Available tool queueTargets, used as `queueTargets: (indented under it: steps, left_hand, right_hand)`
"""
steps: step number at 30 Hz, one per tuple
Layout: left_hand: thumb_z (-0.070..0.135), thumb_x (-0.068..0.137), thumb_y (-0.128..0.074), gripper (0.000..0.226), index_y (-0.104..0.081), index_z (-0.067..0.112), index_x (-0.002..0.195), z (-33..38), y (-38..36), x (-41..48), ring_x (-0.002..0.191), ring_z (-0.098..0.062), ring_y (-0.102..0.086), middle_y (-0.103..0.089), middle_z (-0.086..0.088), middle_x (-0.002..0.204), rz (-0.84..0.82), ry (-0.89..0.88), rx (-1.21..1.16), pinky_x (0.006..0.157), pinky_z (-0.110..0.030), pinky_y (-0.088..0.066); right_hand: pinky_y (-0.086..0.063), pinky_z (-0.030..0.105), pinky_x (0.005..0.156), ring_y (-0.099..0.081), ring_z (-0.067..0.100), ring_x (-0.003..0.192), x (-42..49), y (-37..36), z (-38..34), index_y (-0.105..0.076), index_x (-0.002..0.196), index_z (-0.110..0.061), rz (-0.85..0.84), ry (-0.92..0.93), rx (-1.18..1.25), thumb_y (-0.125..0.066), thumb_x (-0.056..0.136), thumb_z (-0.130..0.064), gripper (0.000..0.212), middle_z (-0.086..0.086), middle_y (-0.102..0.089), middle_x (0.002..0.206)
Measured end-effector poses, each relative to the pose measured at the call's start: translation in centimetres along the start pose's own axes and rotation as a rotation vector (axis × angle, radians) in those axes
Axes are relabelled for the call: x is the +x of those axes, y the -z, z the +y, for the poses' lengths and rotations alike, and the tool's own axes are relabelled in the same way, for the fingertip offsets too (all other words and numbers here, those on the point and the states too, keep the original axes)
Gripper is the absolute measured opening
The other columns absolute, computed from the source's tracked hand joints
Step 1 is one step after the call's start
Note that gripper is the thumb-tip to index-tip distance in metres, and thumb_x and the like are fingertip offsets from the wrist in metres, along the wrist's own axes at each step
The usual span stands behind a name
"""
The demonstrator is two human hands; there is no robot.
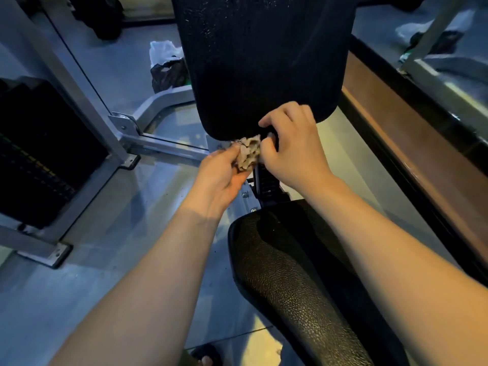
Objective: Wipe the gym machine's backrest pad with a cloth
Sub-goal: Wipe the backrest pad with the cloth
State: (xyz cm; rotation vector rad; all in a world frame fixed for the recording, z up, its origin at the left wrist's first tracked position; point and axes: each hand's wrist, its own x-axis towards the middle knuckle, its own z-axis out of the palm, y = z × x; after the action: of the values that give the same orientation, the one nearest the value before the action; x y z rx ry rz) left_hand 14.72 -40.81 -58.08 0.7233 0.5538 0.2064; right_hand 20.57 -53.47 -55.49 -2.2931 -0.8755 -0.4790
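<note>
The black backrest pad (261,62) fills the upper middle of the head view, speckled with pale flecks. Just under its bottom edge a crumpled beige cloth (248,153) is held between both hands. My left hand (224,175) pinches the cloth from the left and below. My right hand (290,146) has its fingers curled at the cloth's right side, against the pad's lower edge. Part of the cloth is hidden by the fingers.
The black textured seat pad (303,286) lies below the hands. A grey steel frame (158,146) and a dark weight stack (39,154) stand at the left. A plastic bag (166,64) lies on the floor behind. A brown ledge (396,143) runs along the right.
</note>
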Motion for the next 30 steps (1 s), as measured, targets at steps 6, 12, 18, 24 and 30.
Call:
queueTargets:
  steps: [6,12,18,24,30]
  left_hand:
    - [-0.003,0.105,-0.041,0.024,-0.061,-0.002,0.119,-1.0,-0.5,0.5,0.098,-0.022,-0.07,-0.07,-0.018,0.11,-0.078,0.02,-0.212,0.082,-0.029,-0.06]
    - [0.011,0.106,-0.048,0.019,-0.06,0.015,0.12,-1.4,1.4,1.7,0.11,-0.022,-0.062,-0.066,-0.014,0.119,0.091,-0.152,0.085,0.086,-0.018,-0.048]
    - [0.001,0.105,-0.047,0.026,-0.055,-0.009,0.127,-1.7,0.3,1.9,0.11,-0.019,-0.064,-0.065,-0.019,0.119,0.055,-0.138,0.144,0.097,-0.029,-0.056]
    - [0.015,0.1,-0.059,0.027,-0.068,-0.008,0.112,0.7,3.7,1.2,0.101,-0.03,-0.064,-0.068,-0.027,0.117,0.267,-0.372,0.22,0.085,-0.015,-0.05]
    - [-0.011,0.101,-0.044,0.038,-0.065,0.003,0.129,2.9,1.2,-0.1,0.116,-0.024,-0.068,-0.071,-0.016,0.124,0.239,-0.396,-0.102,0.1,-0.034,-0.055]
  right_hand:
    - [-0.037,0.041,0.087,-0.045,0.032,0.111,2.0,0.6,0.3,-0.06,0.114,-0.016,-0.114,0.148,-0.236,-0.04,0.085,-0.028,0.037,0.008,-0.051,0.115]
    - [-0.033,0.037,0.086,-0.042,0.032,0.11,2.2,0.2,0.9,-0.056,0.119,-0.017,-0.129,0.169,-0.331,-0.061,0.084,-0.016,0.035,0.009,-0.048,0.118]
    - [-0.03,0.037,0.088,-0.04,0.031,0.11,3.2,0.2,0.6,-0.052,0.116,-0.02,-0.178,0.136,-0.329,-0.063,0.084,-0.022,0.034,0.007,-0.043,0.117]
    - [-0.028,0.036,0.09,-0.038,0.031,0.11,3.2,-0.2,1.0,-0.05,0.116,-0.021,-0.168,0.128,-0.328,-0.061,0.086,-0.024,0.032,0.006,-0.041,0.117]
    - [-0.031,0.04,0.095,-0.037,0.032,0.113,3.2,-0.5,0.5,-0.048,0.114,-0.021,-0.157,0.109,-0.307,-0.06,0.086,-0.023,0.031,0.007,-0.04,0.119]
